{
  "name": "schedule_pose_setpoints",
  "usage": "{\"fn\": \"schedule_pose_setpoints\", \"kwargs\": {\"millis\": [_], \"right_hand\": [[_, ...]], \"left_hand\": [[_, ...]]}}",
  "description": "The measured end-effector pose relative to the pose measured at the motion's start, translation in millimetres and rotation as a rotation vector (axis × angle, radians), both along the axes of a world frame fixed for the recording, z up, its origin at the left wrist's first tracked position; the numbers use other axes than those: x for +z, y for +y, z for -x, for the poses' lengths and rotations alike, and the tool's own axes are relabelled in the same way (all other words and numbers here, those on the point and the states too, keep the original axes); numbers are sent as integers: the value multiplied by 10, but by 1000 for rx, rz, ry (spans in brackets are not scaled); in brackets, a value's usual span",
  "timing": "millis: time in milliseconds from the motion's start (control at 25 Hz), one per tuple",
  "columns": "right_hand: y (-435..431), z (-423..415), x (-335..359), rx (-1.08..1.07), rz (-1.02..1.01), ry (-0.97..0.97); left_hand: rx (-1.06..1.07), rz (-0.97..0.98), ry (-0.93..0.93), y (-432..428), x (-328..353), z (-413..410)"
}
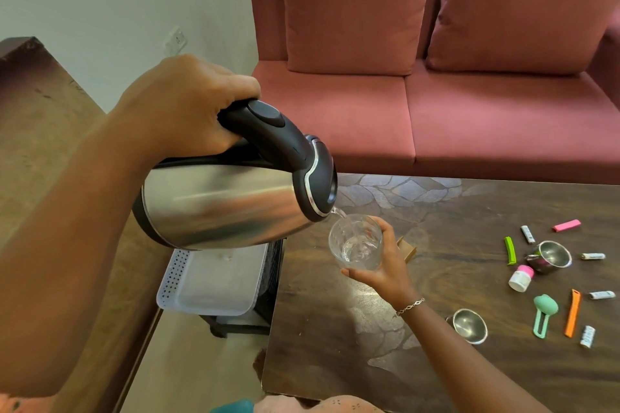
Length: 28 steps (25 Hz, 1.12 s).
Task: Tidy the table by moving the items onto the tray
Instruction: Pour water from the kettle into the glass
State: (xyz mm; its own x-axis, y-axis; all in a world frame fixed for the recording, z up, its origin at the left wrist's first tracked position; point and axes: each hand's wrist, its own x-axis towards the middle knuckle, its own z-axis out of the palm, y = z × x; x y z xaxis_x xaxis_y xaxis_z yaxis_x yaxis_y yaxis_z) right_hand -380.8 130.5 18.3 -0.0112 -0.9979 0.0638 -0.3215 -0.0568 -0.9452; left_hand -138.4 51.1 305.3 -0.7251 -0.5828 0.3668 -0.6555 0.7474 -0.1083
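Kettle point(228, 204) handle inside left hand point(188, 104)

Kettle point(231, 204) held tilted at left, spout over glass point(356, 242) held above table's point(469, 211) left part. Tray point(174, 278) left of table, below kettle; sofa point(436, 104) behind table. Two cups point(550, 256) point(469, 325), bottle point(520, 278), batteries point(527, 234) and clips point(510, 250) scattered on table's right side.

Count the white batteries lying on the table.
4: one beside the pink bar, one right of the handled steel cup, one right of the orange stick, one nearest the camera. None looks hidden.
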Motion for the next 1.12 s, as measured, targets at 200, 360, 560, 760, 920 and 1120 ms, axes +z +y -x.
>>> {"fn": "schedule_pose_setpoints", "kwargs": {"millis": [200, 360, 560, 760, 920, 1120], "right_hand": [[-4, -5, 5, -1, -8, 14], [-2, -13, 19, -4, -4, 16], [7, -19, 5, -5, -13, 26], [34, -12, -18, -5, -27, 17], [43, -13, -29, -9, -31, 26], [50, -2, -36, -10, -38, 19]], "left_hand": [[-18, 13, -15, -6, 11, 14], [-25, 16, -18, -23, 20, 8], [-34, 31, -34, -32, 32, 8], [-34, 31, -41, -43, 36, 13], [-34, 46, -44, -32, 39, 33], [-30, 56, -38, -29, 51, 42]]}}
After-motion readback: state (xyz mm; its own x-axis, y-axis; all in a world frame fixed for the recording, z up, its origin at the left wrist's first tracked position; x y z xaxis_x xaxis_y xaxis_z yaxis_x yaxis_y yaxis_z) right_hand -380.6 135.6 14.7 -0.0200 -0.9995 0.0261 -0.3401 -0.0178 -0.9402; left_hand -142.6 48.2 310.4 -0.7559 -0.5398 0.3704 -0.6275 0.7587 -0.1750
